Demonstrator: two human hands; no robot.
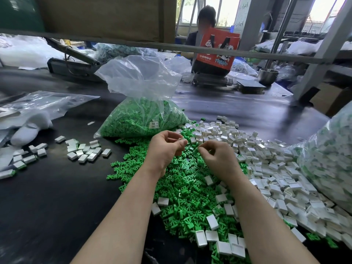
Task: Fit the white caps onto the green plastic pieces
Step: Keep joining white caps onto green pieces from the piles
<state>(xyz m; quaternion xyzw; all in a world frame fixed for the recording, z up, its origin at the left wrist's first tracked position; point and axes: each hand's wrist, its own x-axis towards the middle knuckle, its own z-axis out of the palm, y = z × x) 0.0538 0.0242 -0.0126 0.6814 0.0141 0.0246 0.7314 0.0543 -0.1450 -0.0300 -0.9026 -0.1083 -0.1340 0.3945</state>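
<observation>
Left hand: our left hand [164, 149] hovers over the far part of the green heap, fingers curled inward, thumb and forefinger closed on a small pale piece at the fingertips; we cannot tell whether it is a cap alone or a fitted piece.
Right hand: our right hand [219, 159] hovers just beside the left, fingers curled and forefinger meeting thumb; whatever sits in that pinch is too small for us to make out.
Gap between hands: our two sets of fingertips point at each other, close but apart.
Green plastic pieces: we see a loose heap of green plastic pieces [182, 189] spread on the table under both our forearms.
White caps: we see a broad pile of white caps [266, 164] lying to the right of the green heap, touching it along the edge, with stray caps scattered over the green near us.
Bag of green pieces: a clear bag of green pieces [141, 119] stands behind the heap, its mouth open and upright.
Finished pieces: a small group of white-capped pieces [83, 151] lies well apart on the left.
Right-hand bag: a clear bag holding mixed white and green parts [329, 159] rests at the right edge.
Table: we work on a dark table [57, 197].
Beyond: another person [205, 25] sits across the table behind a red bag [217, 48].
</observation>
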